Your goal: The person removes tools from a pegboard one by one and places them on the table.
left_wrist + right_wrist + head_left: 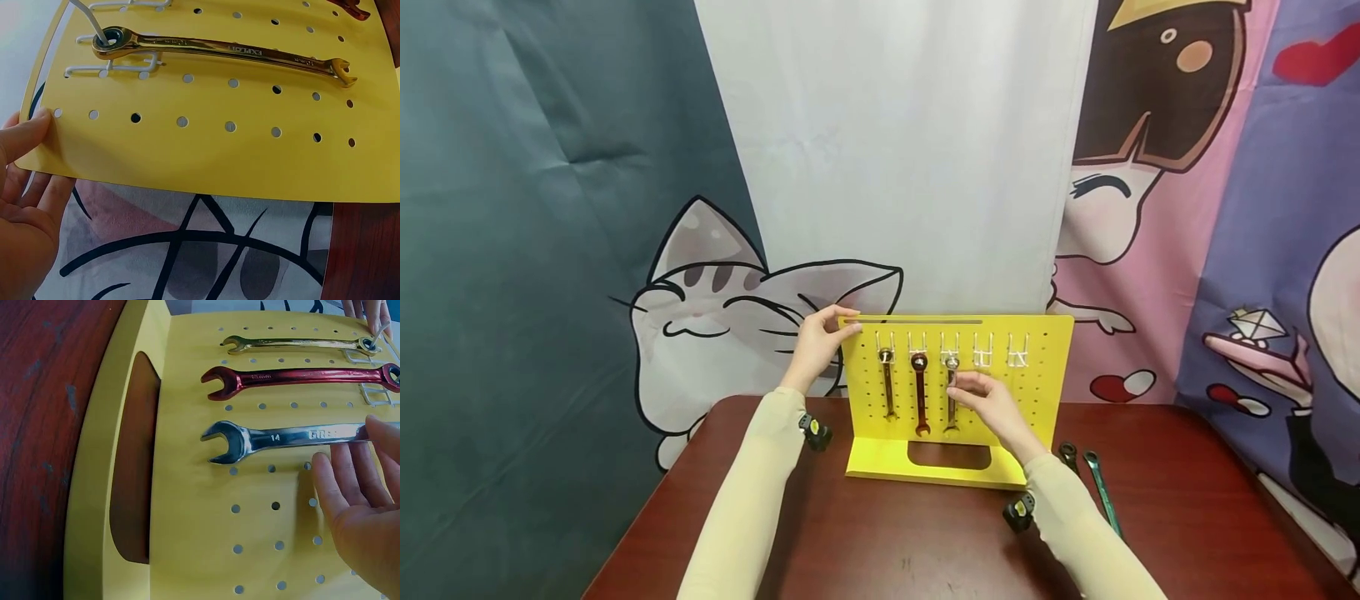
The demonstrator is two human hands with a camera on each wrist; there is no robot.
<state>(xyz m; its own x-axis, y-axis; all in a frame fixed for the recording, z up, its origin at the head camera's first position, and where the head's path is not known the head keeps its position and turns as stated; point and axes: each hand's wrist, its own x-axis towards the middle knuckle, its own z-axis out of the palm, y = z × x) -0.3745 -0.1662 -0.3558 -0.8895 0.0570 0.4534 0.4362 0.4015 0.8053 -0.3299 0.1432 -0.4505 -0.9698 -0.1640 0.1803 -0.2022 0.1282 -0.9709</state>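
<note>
A yellow pegboard [1048,383] stands upright on the table. My left hand [816,346] pinches its upper left corner, thumb on the front face and fingers behind. A silver combination wrench [275,439] marked 14 hangs down along the board at the third white hook, open jaw lowest. My right hand [992,408] holds this wrench by the upper shank between thumb and fingers. Left of it, a red wrench [300,376] and a gold wrench [219,48] hang by their ring ends from the first two hooks.
Two more white hooks [1017,352] sit on the right of the board. On the table to the right lie a green wrench [1102,492] and a dark wrench [1067,452], partly behind the right sleeve. A printed curtain [910,167] hangs behind the table.
</note>
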